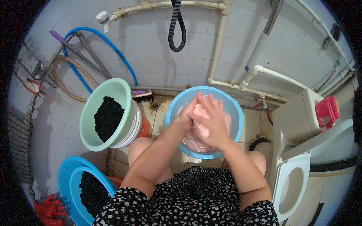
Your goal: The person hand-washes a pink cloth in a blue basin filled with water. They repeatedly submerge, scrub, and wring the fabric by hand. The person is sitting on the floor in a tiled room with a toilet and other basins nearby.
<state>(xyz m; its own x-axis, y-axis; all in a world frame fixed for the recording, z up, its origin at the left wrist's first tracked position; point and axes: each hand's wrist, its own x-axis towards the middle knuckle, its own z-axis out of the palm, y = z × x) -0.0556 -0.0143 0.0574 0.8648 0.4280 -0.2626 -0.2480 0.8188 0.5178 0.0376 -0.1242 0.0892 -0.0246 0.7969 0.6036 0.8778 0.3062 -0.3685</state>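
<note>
Over a light blue basin (pixel 240 118) on the floor, my two hands press together around a wad of pale pink wet cloth (pixel 198 144). My left hand (pixel 185 115) grips it from the left, with its fingertips partly hidden. My right hand (pixel 214 122) lies over the cloth from the right, its fingers bent round it. More of the pink cloth bunches in the basin below, and it looks soaked.
To the left, a pale green basin (pixel 83 126) with dark cloth (pixel 108 118) rests on a bucket. Nearer stands a blue tub (pixel 66 180) with more dark cloth, beside red gloves (pixel 49 211). A toilet (pixel 279 188) is on the right; a scrub brush (pixel 142 94) lies by the wall.
</note>
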